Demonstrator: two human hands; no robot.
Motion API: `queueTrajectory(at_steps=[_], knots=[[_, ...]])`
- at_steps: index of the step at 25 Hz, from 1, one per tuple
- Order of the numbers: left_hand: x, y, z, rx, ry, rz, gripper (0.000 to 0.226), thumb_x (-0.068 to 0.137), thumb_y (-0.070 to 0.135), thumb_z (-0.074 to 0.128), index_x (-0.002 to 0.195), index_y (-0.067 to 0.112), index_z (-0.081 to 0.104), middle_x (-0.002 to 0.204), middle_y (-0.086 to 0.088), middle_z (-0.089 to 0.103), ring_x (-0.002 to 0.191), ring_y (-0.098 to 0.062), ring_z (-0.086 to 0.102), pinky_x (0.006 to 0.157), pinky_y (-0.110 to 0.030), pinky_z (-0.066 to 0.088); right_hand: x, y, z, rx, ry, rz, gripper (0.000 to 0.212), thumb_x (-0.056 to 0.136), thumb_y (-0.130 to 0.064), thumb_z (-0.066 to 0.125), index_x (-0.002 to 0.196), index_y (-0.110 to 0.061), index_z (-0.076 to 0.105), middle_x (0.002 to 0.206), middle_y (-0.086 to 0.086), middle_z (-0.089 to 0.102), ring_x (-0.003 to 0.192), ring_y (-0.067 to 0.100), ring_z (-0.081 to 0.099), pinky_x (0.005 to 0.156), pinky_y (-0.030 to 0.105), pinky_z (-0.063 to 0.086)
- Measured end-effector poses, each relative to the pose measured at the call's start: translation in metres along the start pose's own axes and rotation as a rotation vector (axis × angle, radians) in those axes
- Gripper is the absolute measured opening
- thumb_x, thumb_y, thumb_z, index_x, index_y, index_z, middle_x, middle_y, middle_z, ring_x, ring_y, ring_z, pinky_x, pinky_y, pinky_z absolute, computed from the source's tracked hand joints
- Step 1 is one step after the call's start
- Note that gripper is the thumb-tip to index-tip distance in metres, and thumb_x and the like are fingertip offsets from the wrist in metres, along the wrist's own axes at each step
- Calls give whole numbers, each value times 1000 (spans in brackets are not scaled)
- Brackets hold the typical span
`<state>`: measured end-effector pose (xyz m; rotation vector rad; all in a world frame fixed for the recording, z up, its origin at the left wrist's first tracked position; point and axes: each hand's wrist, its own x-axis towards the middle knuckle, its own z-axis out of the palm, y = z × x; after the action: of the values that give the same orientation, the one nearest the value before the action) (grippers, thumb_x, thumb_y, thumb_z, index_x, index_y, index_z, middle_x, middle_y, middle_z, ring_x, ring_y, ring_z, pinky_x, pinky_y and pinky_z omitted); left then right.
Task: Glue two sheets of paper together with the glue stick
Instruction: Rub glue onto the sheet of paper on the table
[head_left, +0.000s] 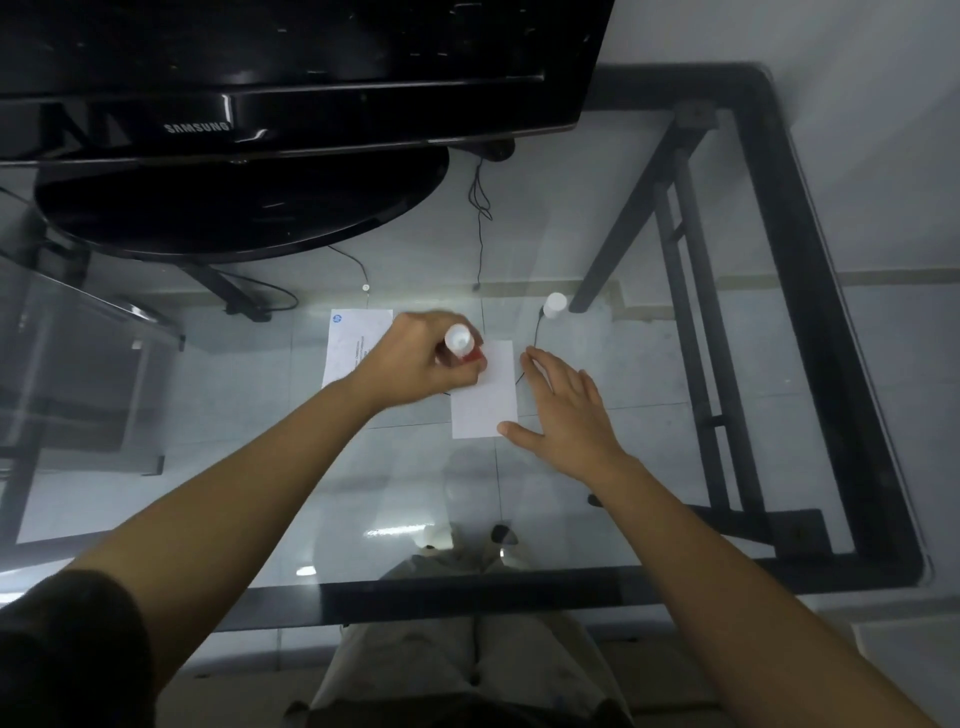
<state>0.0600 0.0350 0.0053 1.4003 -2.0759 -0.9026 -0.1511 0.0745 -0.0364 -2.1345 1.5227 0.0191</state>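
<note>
At frame centre, my left hand (415, 358) is clenching the glue stick (461, 343) over the small white sheet (485, 402); my right hand (563, 410), flat and released, is pinning only its edge, so it risks sliding on the glass surface (597, 530) toward the printed sheet (353, 340).

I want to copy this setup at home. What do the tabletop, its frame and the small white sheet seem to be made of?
The see-through tabletop looks like clear glossy glass: floor tiles and the person's legs show through it, with light glints. The black frame around it seems painted metal, though coated glass is possible. The small white rectangular sheet looks like plain matte paper, thin and flat.
</note>
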Motion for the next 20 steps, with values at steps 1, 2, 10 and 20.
queueTrajectory(at_steps=[1,2,10,20], knots=[[-12,1,4,-3,-44,31,17,71,19,77,83,11,68,82,-3,71,69,-12,63,64,-17,50,0,0,0,2,1,-1,83,85,-52,50,145,-17,5,156,0,7,142,17,6,116,42,3],[-22,2,6,5,-86,58,18,70,19,77,84,11,68,82,-3,71,69,-12,63,63,-14,50,0,0,1,2,3,-1,83,85,-53,50,145,-17,5,156,0,7,142,17,6,116,42,3],[1,-18,-21,-58,82,-109,12,73,21,75,83,19,69,82,2,71,70,-11,64,63,-15,50,2,2,3,-16,6,-7,83,85,-53,50,145,-17,6,156,0,8,142,18,7,116,43,3],[25,-7,5,-1201,245,-805,22,86,22,60,103,8,55,93,-8,70,81,-15,68,64,-25,54,1,2,3,0,-1,-27,72,86,-51,49,144,-23,16,156,0,9,143,19,4,114,46,0]])
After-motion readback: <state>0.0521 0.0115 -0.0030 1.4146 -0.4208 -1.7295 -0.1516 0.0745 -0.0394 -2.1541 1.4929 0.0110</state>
